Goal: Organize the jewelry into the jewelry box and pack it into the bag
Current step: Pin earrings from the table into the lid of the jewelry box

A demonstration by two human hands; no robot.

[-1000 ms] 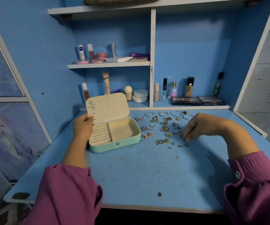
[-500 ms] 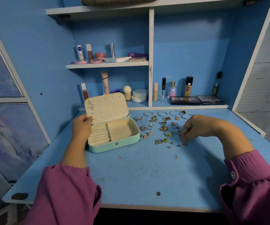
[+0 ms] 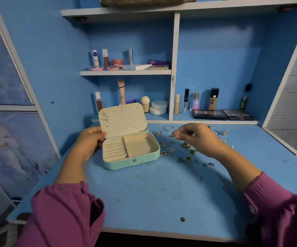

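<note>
A mint jewelry box (image 3: 131, 162) stands open on the blue desk, its cream lid (image 3: 124, 120) upright with two starfish earrings (image 3: 105, 116) pinned at its top left. My left hand (image 3: 88, 141) grips the lid's left edge. My right hand (image 3: 195, 138) hovers above the scattered jewelry (image 3: 185, 152), right of the box, fingers curled and pinching a small piece that is mostly hidden. Rings, earrings and hoops lie loose on the desk to the right of the box.
Cosmetics stand on the rear shelves: bottles (image 3: 195, 102), two dark palettes (image 3: 222, 114), round white jars (image 3: 159, 106). A brownish bag (image 3: 144, 0) lies on the top shelf. The desk's front edge (image 3: 162, 232) is near me.
My right hand has lifted from the desk surface and moved left toward the box, carrying a small piece. My left hand stays on the lid.
</note>
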